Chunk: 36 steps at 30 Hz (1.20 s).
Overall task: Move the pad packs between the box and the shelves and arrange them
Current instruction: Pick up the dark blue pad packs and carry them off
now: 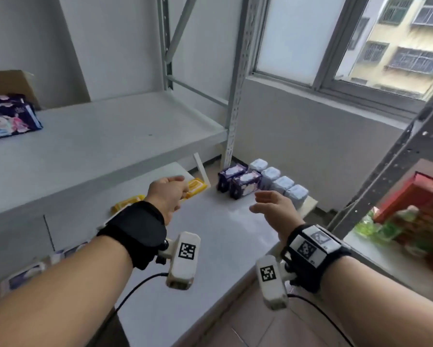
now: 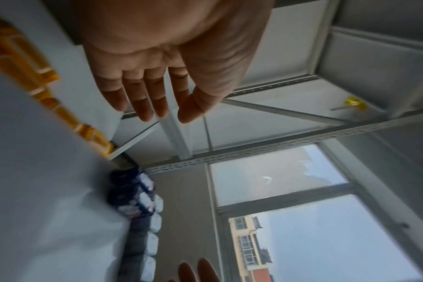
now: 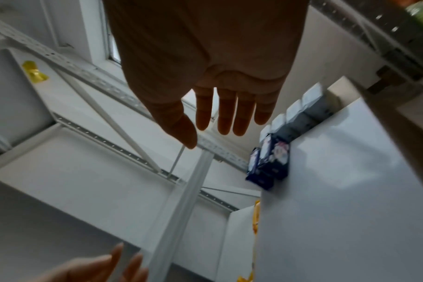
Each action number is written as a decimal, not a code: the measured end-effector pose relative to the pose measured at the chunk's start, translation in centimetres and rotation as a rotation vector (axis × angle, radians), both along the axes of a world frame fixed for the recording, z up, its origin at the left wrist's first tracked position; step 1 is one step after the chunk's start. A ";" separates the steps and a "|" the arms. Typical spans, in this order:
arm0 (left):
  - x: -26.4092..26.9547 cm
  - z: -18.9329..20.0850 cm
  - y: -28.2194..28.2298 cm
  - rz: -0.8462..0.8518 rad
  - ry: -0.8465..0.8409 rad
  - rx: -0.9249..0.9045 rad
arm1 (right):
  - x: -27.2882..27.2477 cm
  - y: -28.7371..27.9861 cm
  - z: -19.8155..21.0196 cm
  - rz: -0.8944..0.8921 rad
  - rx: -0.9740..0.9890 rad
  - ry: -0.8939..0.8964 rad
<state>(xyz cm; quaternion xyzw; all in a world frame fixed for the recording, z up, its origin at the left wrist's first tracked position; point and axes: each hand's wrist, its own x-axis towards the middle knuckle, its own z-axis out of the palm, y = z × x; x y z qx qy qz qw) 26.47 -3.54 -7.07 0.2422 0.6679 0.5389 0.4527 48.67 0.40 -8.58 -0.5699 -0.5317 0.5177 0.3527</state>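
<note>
Both hands hover empty over the low white shelf board (image 1: pixel 210 236). My left hand (image 1: pixel 170 194) is open, its straight fingers (image 2: pixel 147 95) above a flat yellow pack (image 1: pixel 196 187). My right hand (image 1: pixel 270 204) is open too, fingers (image 3: pixel 225 114) spread, just short of the standing packs. At the board's far end stand two purple pad packs (image 1: pixel 238 180) and behind them a row of pale blue packs (image 1: pixel 278 181). A second yellow pack (image 1: pixel 127 204) lies near my left wrist. More purple packs (image 1: pixel 7 116) lie on the upper shelf (image 1: pixel 110 136) beside a cardboard box (image 1: pixel 7 83).
A white rack upright (image 1: pixel 231 136) stands behind the purple packs. On the right a dark rack post (image 1: pixel 390 171) slants past a shelf holding a red box (image 1: pixel 416 196) and green items. A window (image 1: pixel 360 46) is beyond. Tiled floor (image 1: pixel 248 321) lies below.
</note>
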 end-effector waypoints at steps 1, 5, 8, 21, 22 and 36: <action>1.5 -1.0 0.6 0.006 -0.021 -0.045 | 1.8 0.8 -0.5 -0.005 -0.017 -0.013; 5.6 -4.2 3.0 -0.038 -0.069 -0.177 | 7.1 4.3 -2.5 -0.032 -0.095 -0.039; 7.2 -6.1 5.4 -0.026 -0.026 -0.245 | 9.3 7.2 -4.0 -0.033 -0.144 -0.052; 7.6 -15.3 24.2 0.000 0.133 -0.425 | 9.9 25.8 -12.2 0.112 -0.306 -0.210; 7.5 -16.0 25.4 0.004 0.123 -0.452 | 9.8 27.2 -13.0 0.118 -0.319 -0.212; 5.3 -23.9 35.5 0.044 0.403 -0.401 | 4.4 40.3 -23.6 0.239 -0.296 -0.208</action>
